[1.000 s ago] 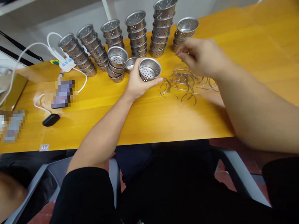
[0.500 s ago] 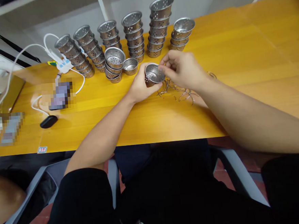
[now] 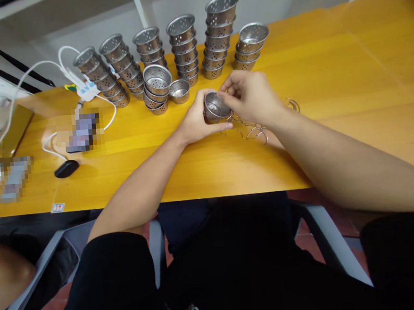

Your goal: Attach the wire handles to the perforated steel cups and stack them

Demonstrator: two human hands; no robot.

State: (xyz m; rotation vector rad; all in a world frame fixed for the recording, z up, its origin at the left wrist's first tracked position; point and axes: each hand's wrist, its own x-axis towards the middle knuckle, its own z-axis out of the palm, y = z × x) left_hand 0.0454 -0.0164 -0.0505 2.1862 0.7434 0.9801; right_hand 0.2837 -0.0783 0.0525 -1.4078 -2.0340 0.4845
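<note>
A perforated metal cup [image 3: 217, 106] is tilted in my left hand [image 3: 199, 117], whose fingers wrap its far side while the thumb stretches along the near side. At the cup's right rim my right hand [image 3: 247, 93] is closed in a pinch. Whatever lies between those fingertips is too small or hidden to make out. Below and partly behind my right hand, several curved metal wires [image 3: 257, 133] lie on the table. One small perforated cup [image 3: 179, 91] stands alone left of my hands, beside a short stack of cups [image 3: 157, 80].
Tall stacks of perforated cups [image 3: 184, 48] line the back of the yellow table [image 3: 123, 179], with a shorter stack [image 3: 252, 43] at their right end. Leftward are a power strip [image 3: 88, 90], white cables, a phone [image 3: 83, 132] and a black case [image 3: 66, 168]. A person's arm [image 3: 8, 277] shows lower left.
My left hand has turned the cup a little and shifted it slightly right and down. Its thumb now reaches further right. My right hand stays pinched at the rim.
</note>
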